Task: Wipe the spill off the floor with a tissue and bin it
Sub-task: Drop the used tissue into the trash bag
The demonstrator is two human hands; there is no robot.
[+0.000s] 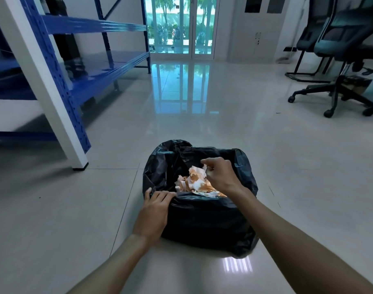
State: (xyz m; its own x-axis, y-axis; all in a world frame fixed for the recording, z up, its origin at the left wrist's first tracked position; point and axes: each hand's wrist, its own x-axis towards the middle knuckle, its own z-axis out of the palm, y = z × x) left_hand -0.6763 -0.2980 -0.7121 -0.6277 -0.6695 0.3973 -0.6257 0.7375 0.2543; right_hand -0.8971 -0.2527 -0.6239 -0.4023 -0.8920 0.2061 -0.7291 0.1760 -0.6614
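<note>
- Head view: right hand (220,174) pinches a stained tissue (197,179) over the black-lined bin (202,217); left hand (154,209) grips the liner's near rim.
- Floor (202,115) looks clean; wiping seems done, only the drop remains.

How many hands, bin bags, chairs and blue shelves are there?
Hands: 2, left hand and right hand
Bin bags: 1
Chairs: 2
Blue shelves: 1
Total: 6
</note>
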